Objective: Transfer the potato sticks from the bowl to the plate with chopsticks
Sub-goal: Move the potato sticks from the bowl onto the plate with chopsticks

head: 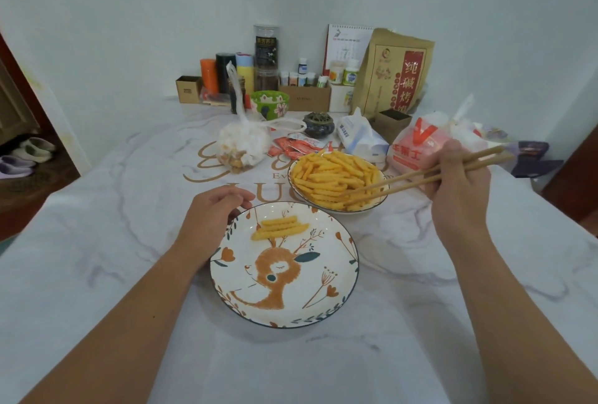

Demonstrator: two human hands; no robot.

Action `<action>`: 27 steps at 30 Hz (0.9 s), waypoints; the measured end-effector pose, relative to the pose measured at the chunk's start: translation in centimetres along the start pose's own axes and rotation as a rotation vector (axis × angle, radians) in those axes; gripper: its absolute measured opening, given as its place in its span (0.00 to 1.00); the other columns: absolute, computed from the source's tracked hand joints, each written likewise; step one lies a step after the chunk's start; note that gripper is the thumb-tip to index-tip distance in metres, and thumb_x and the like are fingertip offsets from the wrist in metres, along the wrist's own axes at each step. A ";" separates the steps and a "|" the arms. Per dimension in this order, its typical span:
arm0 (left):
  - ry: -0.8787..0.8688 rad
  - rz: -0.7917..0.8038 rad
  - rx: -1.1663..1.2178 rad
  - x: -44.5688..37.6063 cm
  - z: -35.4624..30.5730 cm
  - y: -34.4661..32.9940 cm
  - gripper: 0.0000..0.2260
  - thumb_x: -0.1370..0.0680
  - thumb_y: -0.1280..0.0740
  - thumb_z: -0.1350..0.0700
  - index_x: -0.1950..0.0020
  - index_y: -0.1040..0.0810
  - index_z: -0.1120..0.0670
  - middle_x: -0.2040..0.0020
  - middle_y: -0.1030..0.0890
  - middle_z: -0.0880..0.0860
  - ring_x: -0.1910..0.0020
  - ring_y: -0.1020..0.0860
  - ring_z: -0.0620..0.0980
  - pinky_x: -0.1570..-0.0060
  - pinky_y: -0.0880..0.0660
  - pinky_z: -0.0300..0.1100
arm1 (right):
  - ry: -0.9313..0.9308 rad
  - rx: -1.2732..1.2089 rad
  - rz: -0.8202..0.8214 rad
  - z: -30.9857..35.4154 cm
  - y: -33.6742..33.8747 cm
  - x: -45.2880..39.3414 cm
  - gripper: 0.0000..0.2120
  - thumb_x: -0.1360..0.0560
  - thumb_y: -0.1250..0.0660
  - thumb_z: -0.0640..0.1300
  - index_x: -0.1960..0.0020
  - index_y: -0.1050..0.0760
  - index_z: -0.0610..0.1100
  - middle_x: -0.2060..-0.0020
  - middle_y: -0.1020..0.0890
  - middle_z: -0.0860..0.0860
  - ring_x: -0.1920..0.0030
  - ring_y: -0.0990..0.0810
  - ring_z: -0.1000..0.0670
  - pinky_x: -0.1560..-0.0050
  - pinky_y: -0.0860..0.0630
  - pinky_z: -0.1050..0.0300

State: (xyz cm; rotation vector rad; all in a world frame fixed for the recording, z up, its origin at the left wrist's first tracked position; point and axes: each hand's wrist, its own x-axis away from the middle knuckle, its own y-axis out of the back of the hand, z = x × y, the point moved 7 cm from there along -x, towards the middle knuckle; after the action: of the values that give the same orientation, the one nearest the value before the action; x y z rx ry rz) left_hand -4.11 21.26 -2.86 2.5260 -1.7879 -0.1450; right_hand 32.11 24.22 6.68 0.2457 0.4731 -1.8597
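Head view: plate (323,306) holds few sticks (281,227); bowl (372,204) behind it stays heaped; right hand (459,177) grips chopsticks (404,181), left hand (213,212) relaxed at the plate's rim

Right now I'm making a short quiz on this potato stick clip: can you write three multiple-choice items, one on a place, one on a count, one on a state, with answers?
1. Where are the chopsticks' tips?
A. On the plate
B. In the bowl's pile of sticks
C. On the bare table

2. How many potato sticks lie on the plate?
A. Three
B. None
C. About a dozen

3. What is the left hand doing?
A. Holding chopsticks
B. Lifting the bowl
C. Resting at the plate's rim

Answers:
1 B: the chopsticks, held by the right hand, reach down into the bowl.
2 A: three potato sticks lie side by side on the plate.
3 C: the left hand sits by the plate's far left edge, holding nothing.
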 end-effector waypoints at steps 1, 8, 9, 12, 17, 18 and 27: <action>0.000 -0.004 -0.006 0.0 0.0 0.0 0.16 0.18 0.38 0.62 0.56 0.12 0.52 0.54 0.13 0.55 0.58 0.20 0.54 0.55 0.22 0.49 | 0.006 0.022 0.015 0.0 -0.1 0.1 0.21 0.14 0.42 0.46 0.64 0.28 0.43 0.77 0.28 0.58 0.72 0.31 0.60 0.69 0.32 0.68; 0.000 -0.009 -0.006 0.0 0.0 0.0 0.17 0.17 0.38 0.62 0.57 0.12 0.51 0.54 0.13 0.56 0.58 0.18 0.54 0.54 0.21 0.50 | 0.029 0.123 0.120 -0.7 -1.1 0.4 0.28 0.14 0.43 0.49 0.71 0.23 0.52 0.77 0.29 0.59 0.72 0.33 0.59 0.69 0.34 0.65; 0.001 -0.010 -0.007 0.0 0.0 0.0 0.17 0.17 0.38 0.62 0.58 0.12 0.51 0.54 0.13 0.56 0.58 0.18 0.54 0.54 0.21 0.50 | 0.011 0.112 0.081 -0.6 -0.8 0.4 0.27 0.14 0.44 0.51 0.71 0.23 0.51 0.78 0.29 0.58 0.73 0.33 0.58 0.70 0.34 0.64; 0.006 -0.015 -0.003 0.0 0.1 0.1 0.17 0.18 0.38 0.63 0.57 0.12 0.52 0.55 0.13 0.55 0.60 0.19 0.53 0.55 0.22 0.48 | -0.060 -0.016 -0.063 -0.5 0.4 0.0 0.26 0.15 0.44 0.55 0.66 0.27 0.44 0.78 0.31 0.55 0.76 0.33 0.57 0.74 0.36 0.64; 0.003 -0.010 0.010 0.0 0.0 0.0 0.16 0.18 0.37 0.64 0.57 0.12 0.54 0.56 0.14 0.55 0.60 0.20 0.52 0.56 0.22 0.48 | -0.135 -0.188 0.120 -0.6 -1.6 0.9 0.26 0.19 0.42 0.60 0.69 0.26 0.45 0.78 0.34 0.48 0.78 0.39 0.52 0.73 0.46 0.58; 0.003 -0.009 0.012 0.0 0.0 0.0 0.16 0.18 0.37 0.64 0.57 0.12 0.53 0.56 0.14 0.55 0.60 0.20 0.52 0.55 0.22 0.48 | -0.142 -0.167 0.189 -0.6 -2.6 1.5 0.26 0.21 0.41 0.61 0.71 0.26 0.46 0.77 0.34 0.48 0.78 0.39 0.52 0.73 0.45 0.59; 0.004 -0.018 -0.001 0.0 0.0 0.0 0.17 0.18 0.38 0.64 0.58 0.12 0.53 0.56 0.14 0.55 0.59 0.20 0.53 0.54 0.22 0.49 | -0.126 -0.115 0.355 -1.0 -5.4 3.6 0.22 0.25 0.37 0.62 0.69 0.21 0.48 0.76 0.32 0.50 0.74 0.38 0.52 0.70 0.47 0.53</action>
State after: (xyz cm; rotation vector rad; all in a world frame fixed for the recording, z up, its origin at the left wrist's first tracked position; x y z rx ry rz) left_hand -4.10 21.29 -2.86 2.5405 -1.7638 -0.1407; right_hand 25.75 23.04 5.43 0.1245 0.4175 -1.4865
